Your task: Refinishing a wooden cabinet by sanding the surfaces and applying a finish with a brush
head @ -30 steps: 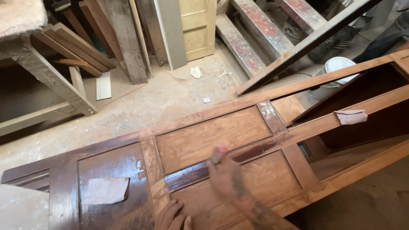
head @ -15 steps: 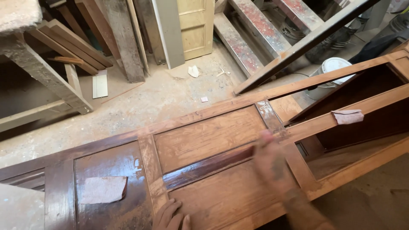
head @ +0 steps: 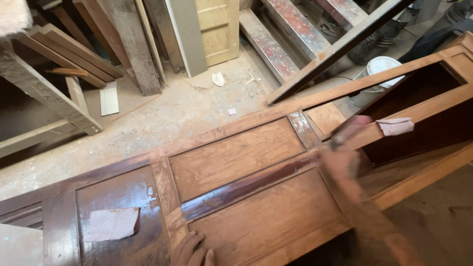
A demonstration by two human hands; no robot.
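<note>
A panelled wooden door (head: 246,162) lies flat in front of the person, running from lower left to upper right over a dusty workshop floor (head: 197,108). The right hand (head: 345,148) is a blur over the middle rail, near where the sanded panels meet the open frame. It seems to press something small against the wood, but the smear hides the grip, so I cannot tell whether the fingers are closed on a piece of abrasive or merely flat. The left hand (head: 191,250) rests at the near edge, fingers spread and empty, steadying the door.

The rubbing would go best, I judge, along the grain of each rail, with even pressure and the left hand braced close by so the door does not shift. The dark, glossy strip (head: 236,192) between the two paler panels looks as if it has finish left on it, and so does the shiny left panel (head: 118,197).

Two loose sheets of pinkish sandpaper lie on the door: one sheet (head: 112,224) on the glossy left panel, another sheet (head: 395,126) on the far rail beside the opening. I see no readable labels or signs. A white bucket (head: 379,66) stands beyond the door, a pale yellow door (head: 217,29) leans among planks (head: 74,54), and small paper scraps (head: 218,79) dot the floor.
</note>
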